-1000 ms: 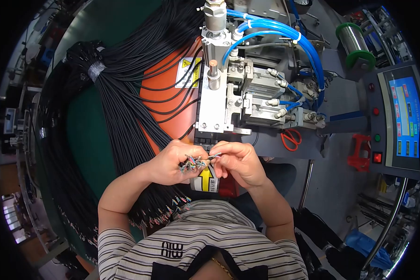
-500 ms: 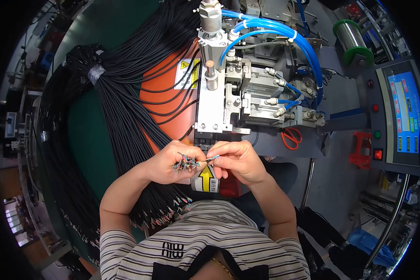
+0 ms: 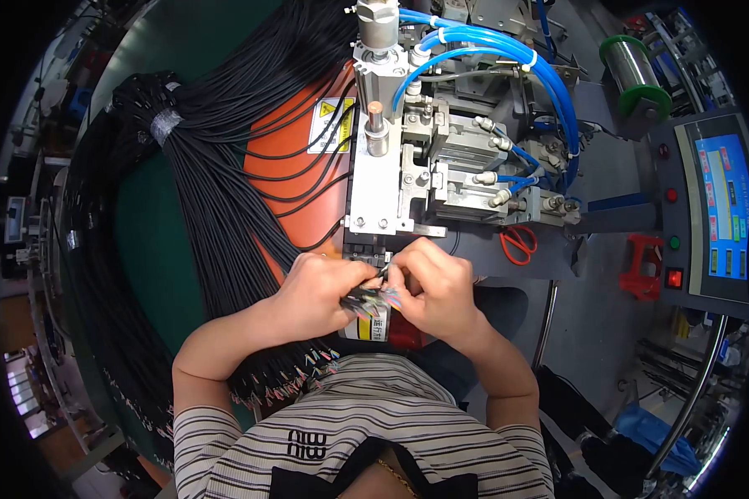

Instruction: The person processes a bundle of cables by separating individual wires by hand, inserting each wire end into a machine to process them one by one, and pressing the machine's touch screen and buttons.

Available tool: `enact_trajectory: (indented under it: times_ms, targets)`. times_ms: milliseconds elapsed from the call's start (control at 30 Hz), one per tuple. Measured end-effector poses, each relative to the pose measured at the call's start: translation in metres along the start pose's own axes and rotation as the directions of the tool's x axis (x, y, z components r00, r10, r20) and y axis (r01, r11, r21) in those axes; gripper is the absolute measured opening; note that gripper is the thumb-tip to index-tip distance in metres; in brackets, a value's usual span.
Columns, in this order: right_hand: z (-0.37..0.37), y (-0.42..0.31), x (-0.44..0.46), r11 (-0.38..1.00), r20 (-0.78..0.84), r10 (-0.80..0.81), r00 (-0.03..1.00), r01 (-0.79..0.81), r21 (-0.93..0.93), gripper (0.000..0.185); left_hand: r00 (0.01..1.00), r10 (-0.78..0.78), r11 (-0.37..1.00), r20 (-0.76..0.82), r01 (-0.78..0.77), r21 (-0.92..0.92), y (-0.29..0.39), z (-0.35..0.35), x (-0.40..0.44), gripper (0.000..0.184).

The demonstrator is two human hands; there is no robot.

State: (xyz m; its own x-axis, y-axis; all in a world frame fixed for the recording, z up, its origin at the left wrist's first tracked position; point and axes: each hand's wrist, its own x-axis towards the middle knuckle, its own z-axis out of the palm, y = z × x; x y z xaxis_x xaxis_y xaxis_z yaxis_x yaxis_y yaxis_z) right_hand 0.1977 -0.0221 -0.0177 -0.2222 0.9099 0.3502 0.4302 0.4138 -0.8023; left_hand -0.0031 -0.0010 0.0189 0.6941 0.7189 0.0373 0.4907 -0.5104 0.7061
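Observation:
My left hand is closed around a small bunch of black cables whose stripped ends fan out in thin coloured wires. Close beside it, my right hand pinches the coloured wires at a cable's end between thumb and fingertips; exactly how many strands it holds is hidden. Both hands are just in front of the dark fixture at the near end of the machine. Beneath them a yellow arrow label is partly covered.
A large tied bundle of black cables lies on the left over the green table and an orange surface. Blue air hoses arch over the machine. Red-handled scissors and a control screen are to the right.
My left hand has turned, so the wire ends now point toward my right hand and downward. My right hand has rotated and curled in, closer to the left.

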Motion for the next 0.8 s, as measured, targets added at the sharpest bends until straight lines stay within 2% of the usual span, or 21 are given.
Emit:
enact_trajectory:
  times_ms: [67,100,200,300,400,500,600,800]
  targets:
    - [-0.003,0.003,0.002,0.955,0.006,-0.102,0.995,0.100,-0.279,0.010,0.971,0.189,0.946,-0.143,-0.141,0.293,0.001,0.012,0.002,0.037]
    - [-0.002,0.004,0.002,0.944,0.036,-0.084,0.996,0.092,-0.317,0.013,0.979,0.199,0.917,-0.050,-0.168,0.362,-0.002,0.013,-0.001,0.043]
    - [-0.002,0.005,0.001,0.947,0.084,-0.054,0.995,0.078,-0.310,0.010,0.962,0.261,0.895,-0.080,-0.210,0.393,-0.003,0.014,0.000,0.041]
    - [0.000,0.010,-0.002,0.977,0.068,-0.037,0.997,0.050,-0.208,0.008,0.967,0.242,0.899,-0.080,-0.192,0.393,-0.001,0.013,0.002,0.041]
    - [0.002,0.013,-0.003,0.971,0.056,-0.046,0.997,0.058,-0.234,0.006,0.977,0.200,0.916,-0.074,-0.159,0.369,-0.002,0.014,0.003,0.051]
    - [0.003,0.011,-0.005,0.962,0.030,-0.054,0.998,0.061,-0.266,0.006,0.972,0.224,0.906,-0.074,-0.180,0.382,0.000,0.014,0.004,0.051]
    - [0.005,0.009,-0.006,0.945,0.040,-0.047,0.998,0.057,-0.322,0.006,0.973,0.231,0.869,0.005,-0.208,0.448,0.002,0.013,0.003,0.050]
    - [-0.005,0.002,0.002,0.874,0.219,0.034,0.975,0.077,-0.479,0.008,0.981,0.190,0.842,0.043,-0.185,0.506,0.007,0.013,0.010,0.045]
